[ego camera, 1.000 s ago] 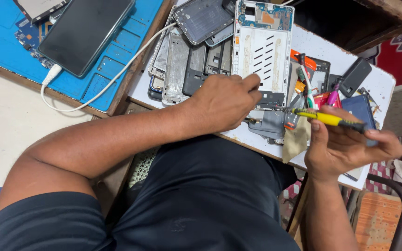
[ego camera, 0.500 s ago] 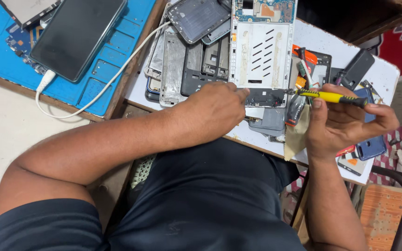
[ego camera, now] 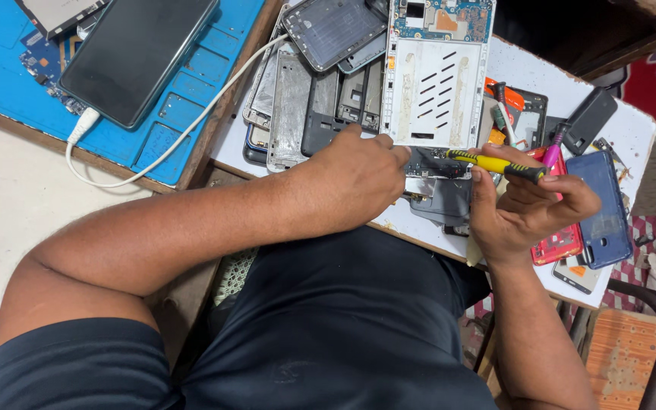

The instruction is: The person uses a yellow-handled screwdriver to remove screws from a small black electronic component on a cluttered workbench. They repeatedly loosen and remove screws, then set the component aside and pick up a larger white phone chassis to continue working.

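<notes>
My left hand (ego camera: 354,182) rests on the near end of an opened white phone frame (ego camera: 434,83) with a bare circuit board at its far end, gripping its lower edge against the white table (ego camera: 632,129). My right hand (ego camera: 529,205) holds a yellow-and-black screwdriver (ego camera: 495,164) level, its tip pointing left at the frame's bottom edge by my left fingers. Grey phone parts (ego camera: 442,201) lie under both hands.
Several stripped phone frames (ego camera: 298,99) are piled left of the white one. A blue phone back (ego camera: 605,205) and a red one (ego camera: 559,243) lie at the right. A black phone (ego camera: 134,53) with a white cable (ego camera: 191,129) sits on a blue mat (ego camera: 184,91).
The screwdriver has swung from near my lap up and left to the frame's lower edge. My left hand has stayed on the frame, shifting only slightly.
</notes>
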